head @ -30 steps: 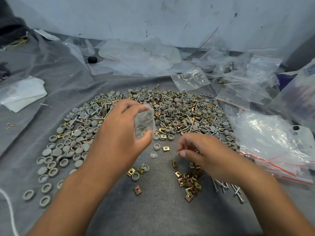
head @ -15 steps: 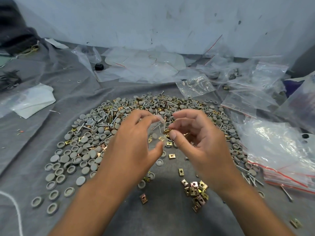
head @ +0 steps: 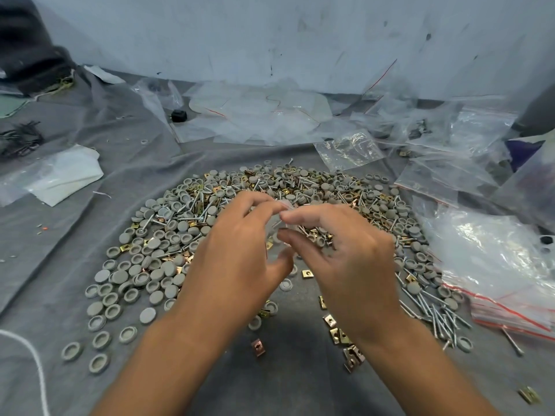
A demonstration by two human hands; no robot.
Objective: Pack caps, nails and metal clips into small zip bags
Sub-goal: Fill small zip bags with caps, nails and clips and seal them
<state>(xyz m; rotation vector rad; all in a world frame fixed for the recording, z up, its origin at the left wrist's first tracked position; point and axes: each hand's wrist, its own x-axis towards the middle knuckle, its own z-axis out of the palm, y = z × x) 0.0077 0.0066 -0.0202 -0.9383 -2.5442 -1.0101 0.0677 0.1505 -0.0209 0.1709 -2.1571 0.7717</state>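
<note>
**Bag held over the pile, mouth being worked**

Grey cloth (head: 75, 235) covers the whole surface; scuffed pale wall (head: 270, 34) behind it. Your landmark is the pile of caps, nails and clips (head: 186, 229). Stacked red-striped zip bags (head: 510, 313) lie right of the pile, loose nails (head: 435, 313) between. Your left hand (head: 237, 262) and right hand (head: 351, 259) meet above the pile's near edge, fingers curled, both pinching the small zip bag (head: 277, 232). What your right fingertips carry besides the bag, cannot tell. Risk: bag mouth collapses or tilts under an uneven pinch, so parts spill back into the pile. A few clips (head: 339, 331) sit just in front.
</note>
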